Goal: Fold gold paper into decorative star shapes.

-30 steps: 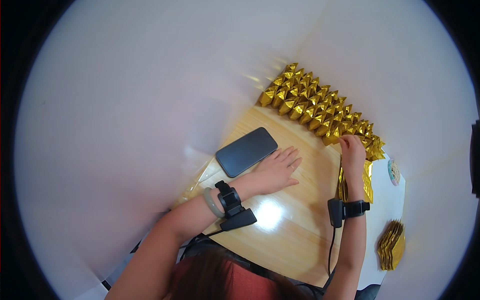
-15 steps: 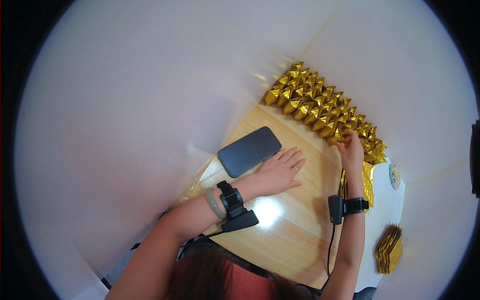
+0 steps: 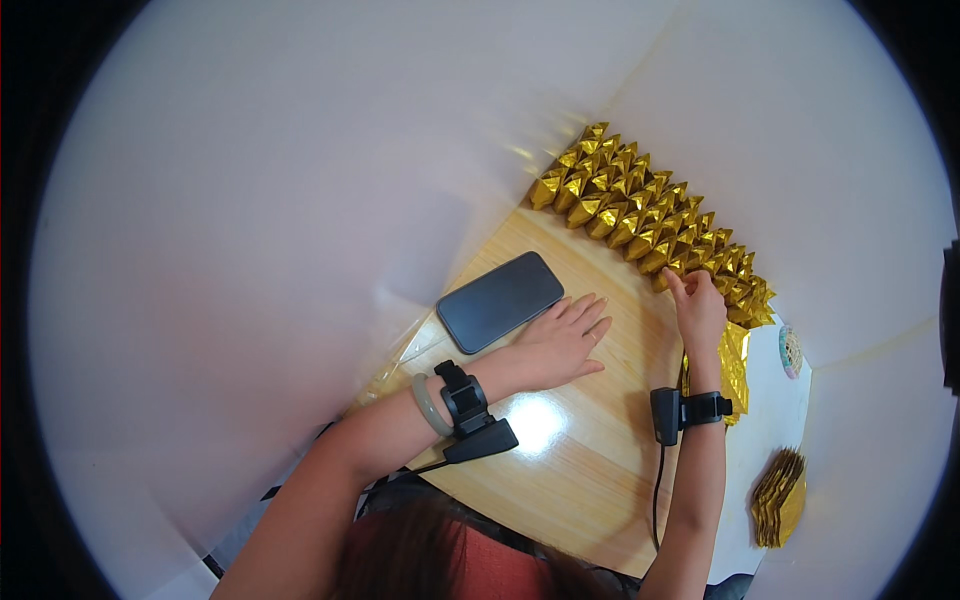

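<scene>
Rows of folded gold foil paper ingots stand packed together along the far right side of the wooden tabletop. At the near edge of these rows, my right hand is closed, its thumb and finger pinching at a front gold paper ingot. Part of that grip is hidden by the hand itself. My left hand lies flat on the wood with fingers spread, holding nothing. Its fingertips rest beside a dark smartphone.
Gold foil sheets lie partly behind my right wrist. A stack of folded gold paper is at the lower right. A small round patterned object sits by the right wall. White walls enclose the wooden table.
My right hand has shifted slightly left and toward me, and its thumb and finger now reach the front ingot. My left hand has stayed put.
</scene>
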Demonstrator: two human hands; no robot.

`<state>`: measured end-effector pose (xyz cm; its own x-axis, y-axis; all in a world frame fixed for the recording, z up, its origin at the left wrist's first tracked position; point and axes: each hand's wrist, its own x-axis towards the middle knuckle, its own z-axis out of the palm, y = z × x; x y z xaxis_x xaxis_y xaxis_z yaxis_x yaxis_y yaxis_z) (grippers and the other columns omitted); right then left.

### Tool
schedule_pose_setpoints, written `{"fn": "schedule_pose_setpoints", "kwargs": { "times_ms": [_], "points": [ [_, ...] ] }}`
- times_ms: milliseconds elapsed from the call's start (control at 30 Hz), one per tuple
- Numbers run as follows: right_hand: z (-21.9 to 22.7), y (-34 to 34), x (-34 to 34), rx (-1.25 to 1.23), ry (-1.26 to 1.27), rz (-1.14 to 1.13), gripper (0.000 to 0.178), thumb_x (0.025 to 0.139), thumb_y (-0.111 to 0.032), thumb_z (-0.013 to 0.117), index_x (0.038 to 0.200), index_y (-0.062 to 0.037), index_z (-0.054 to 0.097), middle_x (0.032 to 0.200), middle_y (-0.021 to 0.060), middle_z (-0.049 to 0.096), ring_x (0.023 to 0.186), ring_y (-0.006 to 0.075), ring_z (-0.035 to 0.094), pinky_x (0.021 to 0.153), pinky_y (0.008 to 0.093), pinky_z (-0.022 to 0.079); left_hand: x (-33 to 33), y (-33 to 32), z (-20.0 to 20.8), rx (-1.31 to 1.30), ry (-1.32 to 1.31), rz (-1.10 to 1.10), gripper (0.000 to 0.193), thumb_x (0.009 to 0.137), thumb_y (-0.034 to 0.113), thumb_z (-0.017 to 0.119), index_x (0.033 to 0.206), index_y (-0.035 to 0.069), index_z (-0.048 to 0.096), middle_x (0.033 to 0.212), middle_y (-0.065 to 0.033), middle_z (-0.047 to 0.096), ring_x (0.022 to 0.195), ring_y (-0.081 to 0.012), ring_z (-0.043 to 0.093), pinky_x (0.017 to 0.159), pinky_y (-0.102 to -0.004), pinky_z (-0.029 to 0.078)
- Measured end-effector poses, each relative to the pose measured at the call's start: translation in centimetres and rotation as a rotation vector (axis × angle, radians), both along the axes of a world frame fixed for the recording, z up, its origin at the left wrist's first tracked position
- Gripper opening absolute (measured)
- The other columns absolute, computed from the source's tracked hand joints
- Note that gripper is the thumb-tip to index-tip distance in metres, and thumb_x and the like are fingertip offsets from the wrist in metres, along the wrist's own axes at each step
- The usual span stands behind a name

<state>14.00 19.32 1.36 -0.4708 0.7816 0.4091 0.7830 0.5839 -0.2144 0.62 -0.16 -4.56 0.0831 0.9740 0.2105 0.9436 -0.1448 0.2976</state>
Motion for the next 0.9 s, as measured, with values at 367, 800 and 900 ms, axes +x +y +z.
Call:
{"fn": "schedule_pose_setpoints", "kwargs": {
  "times_ms": [367, 800, 900],
  "points": [
    [0.1, -0.5, 0.1, 0.094, 0.057, 0.127, 0.030, 0.087, -0.032, 0.065, 0.096, -0.0033, 0.064, 0.076, 0.0119, 0.063, 0.068, 0.0275, 0.061, 0.061, 0.0363, 0.047, -0.1, 0.0, 0.1, 0.019, -0.012, -0.007, 0.065, 0.095, 0.044, 0.045, 0.139, -0.003, 0.036, 0.148, -0.0231, 0.027, 0.139, -0.0349, 0.023, 0.112, -0.0470, 0.020],
    [-2.2, -0.2, 11.9, -0.118, -0.215, 0.020, 0.077, 0.084, -0.051, 0.062, 0.128, 0.0088, 0.043, 0.123, 0.0320, 0.050, 0.118, 0.0434, 0.047, 0.097, 0.0467, 0.040, -0.1, 0.1, 1.0, -0.058, -0.005, -0.037, 0.065, 0.095, 0.042, 0.045, 0.141, -0.002, 0.032, 0.149, -0.0223, 0.025, 0.140, -0.0338, 0.020, 0.113, -0.0450, 0.019],
    [-3.2, -2.9, 11.4, -0.363, -0.371, -0.191, 0.104, 0.081, -0.071, 0.050, 0.147, 0.0012, 0.015, 0.153, 0.0264, 0.011, 0.141, 0.0443, 0.010, 0.106, 0.0664, 0.014, -0.3, 0.0, 0.8, -0.036, -0.005, -0.025, 0.064, 0.095, 0.041, 0.045, 0.141, -0.002, 0.031, 0.150, -0.0222, 0.024, 0.141, -0.0336, 0.019, 0.114, -0.0442, 0.018]
  ]
}}
